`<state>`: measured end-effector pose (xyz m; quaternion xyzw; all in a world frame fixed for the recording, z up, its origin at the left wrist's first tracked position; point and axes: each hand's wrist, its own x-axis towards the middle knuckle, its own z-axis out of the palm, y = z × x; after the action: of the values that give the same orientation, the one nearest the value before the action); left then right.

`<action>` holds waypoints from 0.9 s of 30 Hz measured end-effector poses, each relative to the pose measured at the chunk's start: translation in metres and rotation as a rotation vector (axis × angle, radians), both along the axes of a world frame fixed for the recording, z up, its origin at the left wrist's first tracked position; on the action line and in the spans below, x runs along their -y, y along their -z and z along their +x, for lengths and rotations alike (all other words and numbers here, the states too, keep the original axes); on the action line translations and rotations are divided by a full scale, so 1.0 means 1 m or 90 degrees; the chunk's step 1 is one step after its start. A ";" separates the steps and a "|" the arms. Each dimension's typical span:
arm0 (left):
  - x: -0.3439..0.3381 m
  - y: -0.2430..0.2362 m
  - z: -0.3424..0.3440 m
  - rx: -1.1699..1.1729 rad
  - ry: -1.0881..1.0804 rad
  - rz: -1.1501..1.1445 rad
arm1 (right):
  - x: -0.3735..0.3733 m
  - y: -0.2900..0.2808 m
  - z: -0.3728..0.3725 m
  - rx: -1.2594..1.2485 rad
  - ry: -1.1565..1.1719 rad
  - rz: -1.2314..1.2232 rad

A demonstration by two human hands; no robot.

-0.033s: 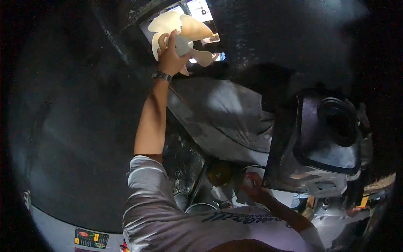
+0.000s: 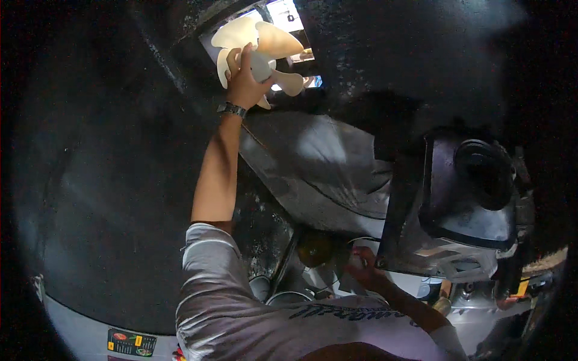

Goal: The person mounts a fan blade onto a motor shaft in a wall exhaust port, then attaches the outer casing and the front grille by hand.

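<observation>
A cream plastic fan blade (image 2: pixel 278 41) with several rounded petals stands in front of a bright opening at the upper middle. My left hand (image 2: pixel 244 87), with a dark wristwatch, reaches up to it. The fingers are wrapped round its pale hub (image 2: pixel 261 67). Low down, right of the middle, my right hand (image 2: pixel 368 272) is in shadow with its fingers curled. Something small and pale shows at those fingers, too dim to name. Beside that hand is the lower corner of a dark box-shaped appliance.
The bright opening (image 2: pixel 286 15) is set in a dark, stained wall (image 2: pixel 108 198). Below it hangs a grey sheet-like cover (image 2: pixel 325 156). A dark box-shaped appliance (image 2: pixel 469 219) with a round hole juts out at right. A round brownish object (image 2: pixel 315 249) sits lower middle, and a dark printed sign (image 2: pixel 131 342) lower left.
</observation>
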<state>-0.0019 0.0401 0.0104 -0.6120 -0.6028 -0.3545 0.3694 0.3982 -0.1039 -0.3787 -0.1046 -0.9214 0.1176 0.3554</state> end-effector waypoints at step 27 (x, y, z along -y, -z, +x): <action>-0.007 -0.005 0.013 -0.028 -0.008 -0.003 | 0.013 0.059 0.012 0.079 0.096 0.085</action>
<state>0.0113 0.0471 0.0156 -0.6168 -0.5991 -0.3369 0.3835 0.4105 -0.1167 -0.4382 -0.1567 -0.9370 0.0226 0.3114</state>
